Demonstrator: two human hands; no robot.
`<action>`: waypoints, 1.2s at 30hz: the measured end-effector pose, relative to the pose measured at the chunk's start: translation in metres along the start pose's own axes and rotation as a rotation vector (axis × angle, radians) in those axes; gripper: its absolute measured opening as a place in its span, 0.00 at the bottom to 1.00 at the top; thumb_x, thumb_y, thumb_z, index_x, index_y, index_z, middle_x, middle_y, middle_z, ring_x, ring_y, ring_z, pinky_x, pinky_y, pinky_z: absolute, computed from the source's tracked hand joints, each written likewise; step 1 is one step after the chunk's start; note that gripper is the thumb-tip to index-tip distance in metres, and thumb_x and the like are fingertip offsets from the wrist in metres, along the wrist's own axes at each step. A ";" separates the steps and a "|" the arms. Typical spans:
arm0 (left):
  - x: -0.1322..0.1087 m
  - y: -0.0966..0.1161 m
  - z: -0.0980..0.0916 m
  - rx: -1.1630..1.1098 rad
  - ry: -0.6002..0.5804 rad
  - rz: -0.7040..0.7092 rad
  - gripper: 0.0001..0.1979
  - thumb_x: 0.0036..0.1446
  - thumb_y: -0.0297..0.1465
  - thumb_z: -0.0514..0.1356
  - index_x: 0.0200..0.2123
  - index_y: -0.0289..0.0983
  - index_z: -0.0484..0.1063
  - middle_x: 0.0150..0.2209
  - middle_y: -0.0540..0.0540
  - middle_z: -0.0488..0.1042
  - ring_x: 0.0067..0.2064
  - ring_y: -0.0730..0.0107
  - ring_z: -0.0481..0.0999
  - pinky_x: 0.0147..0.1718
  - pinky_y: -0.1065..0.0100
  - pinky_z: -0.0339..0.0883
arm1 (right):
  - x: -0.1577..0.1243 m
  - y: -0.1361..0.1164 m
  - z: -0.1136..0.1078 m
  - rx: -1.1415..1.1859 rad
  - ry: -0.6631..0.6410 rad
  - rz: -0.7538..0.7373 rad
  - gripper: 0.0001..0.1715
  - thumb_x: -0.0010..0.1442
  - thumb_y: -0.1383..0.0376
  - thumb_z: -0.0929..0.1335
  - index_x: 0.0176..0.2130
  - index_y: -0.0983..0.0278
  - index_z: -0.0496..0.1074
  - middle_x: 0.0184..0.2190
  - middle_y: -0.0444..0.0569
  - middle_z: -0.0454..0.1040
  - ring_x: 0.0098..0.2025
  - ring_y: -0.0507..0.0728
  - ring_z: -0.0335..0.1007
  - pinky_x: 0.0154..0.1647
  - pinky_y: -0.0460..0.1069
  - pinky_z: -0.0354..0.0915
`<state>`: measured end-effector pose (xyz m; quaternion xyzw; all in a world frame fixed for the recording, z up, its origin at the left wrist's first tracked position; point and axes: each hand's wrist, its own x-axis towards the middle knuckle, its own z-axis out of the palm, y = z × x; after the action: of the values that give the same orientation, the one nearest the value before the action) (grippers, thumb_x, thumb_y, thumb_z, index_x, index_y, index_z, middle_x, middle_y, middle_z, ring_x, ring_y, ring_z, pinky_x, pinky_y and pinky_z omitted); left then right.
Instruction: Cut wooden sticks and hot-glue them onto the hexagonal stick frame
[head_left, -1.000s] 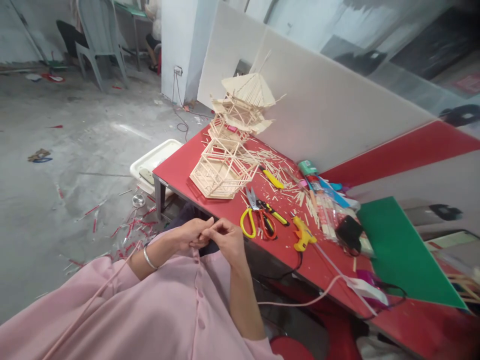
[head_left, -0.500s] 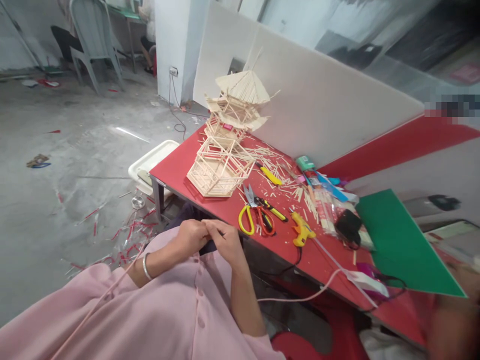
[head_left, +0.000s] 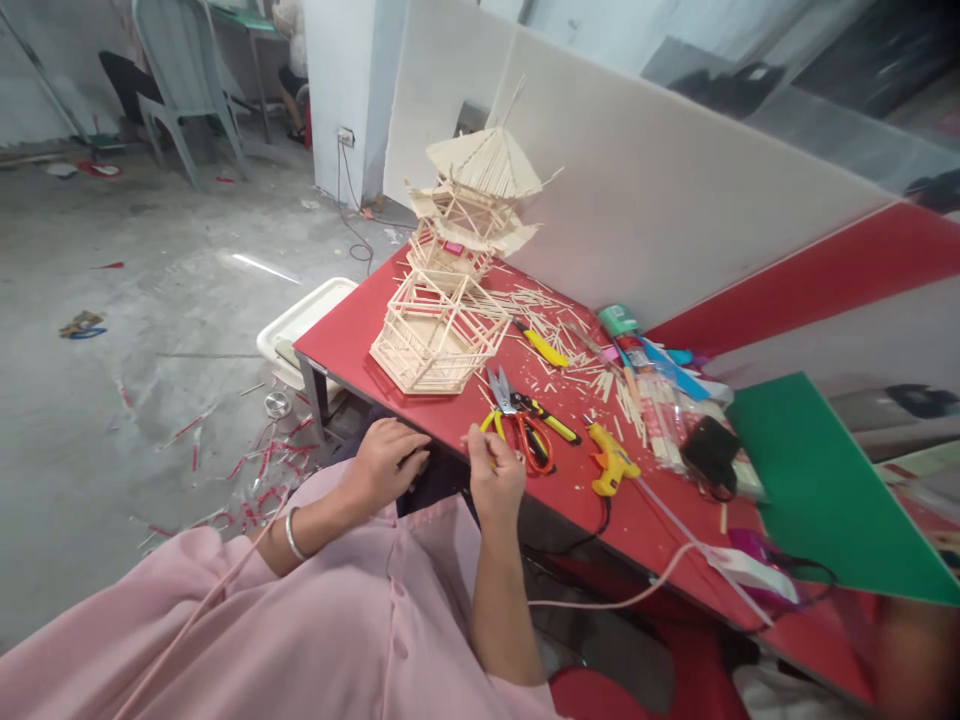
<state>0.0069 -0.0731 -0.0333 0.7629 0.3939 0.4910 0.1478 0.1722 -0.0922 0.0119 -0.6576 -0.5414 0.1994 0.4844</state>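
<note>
My left hand (head_left: 388, 463) is at the front edge of the red table (head_left: 349, 345), fingers loosely bent and thumb apart, with nothing visible in it. Just right of it, my right hand (head_left: 495, 478) is raised at the edge with its fingers curled together; whether something small is inside cannot be seen. Behind the right hand lie scissors (head_left: 534, 452) with yellow and orange handles, partly covered by it. A yellow-black utility knife (head_left: 553, 422) is beside them. A tiered pagoda model of thin wooden sticks (head_left: 441, 350) stands at the table's left end.
A yellow glue gun (head_left: 615, 465) with its cord lies right of the scissors. Loose sticks (head_left: 540, 310) and a yellow-handled tool (head_left: 545, 348) lie behind. Packaged sticks (head_left: 661, 415) and a green board (head_left: 832, 490) are farther right. A white partition (head_left: 600, 190) backs the table.
My hands were together in front of my body and have separated. The right hand has moved right, toward the scissors; the left has shifted slightly and its fingers have loosened.
</note>
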 end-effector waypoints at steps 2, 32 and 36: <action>0.000 -0.003 0.001 0.019 0.017 -0.017 0.09 0.61 0.30 0.57 0.39 0.39 0.77 0.36 0.42 0.81 0.38 0.64 0.79 0.43 0.59 0.70 | 0.001 0.003 0.006 0.004 0.008 -0.078 0.20 0.59 0.51 0.67 0.35 0.65 0.77 0.32 0.51 0.78 0.32 0.56 0.73 0.36 0.49 0.69; 0.006 -0.024 -0.005 0.318 0.114 -0.143 0.03 0.58 0.30 0.61 0.35 0.41 0.75 0.39 0.44 0.76 0.45 0.60 0.75 0.52 0.53 0.64 | 0.037 0.016 0.044 -0.204 -0.123 -0.117 0.09 0.62 0.68 0.62 0.37 0.62 0.71 0.59 0.59 0.65 0.62 0.62 0.61 0.57 0.60 0.64; 0.005 -0.024 0.000 0.351 0.088 -0.165 0.13 0.60 0.31 0.59 0.49 0.39 0.71 0.49 0.39 0.74 0.54 0.56 0.72 0.60 0.46 0.56 | 0.041 0.024 0.049 -0.215 -0.106 -0.124 0.08 0.61 0.69 0.62 0.36 0.62 0.70 0.58 0.59 0.67 0.64 0.62 0.60 0.61 0.61 0.59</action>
<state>-0.0033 -0.0542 -0.0447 0.7197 0.5409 0.4338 0.0348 0.1601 -0.0334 -0.0201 -0.6596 -0.6240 0.1444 0.3933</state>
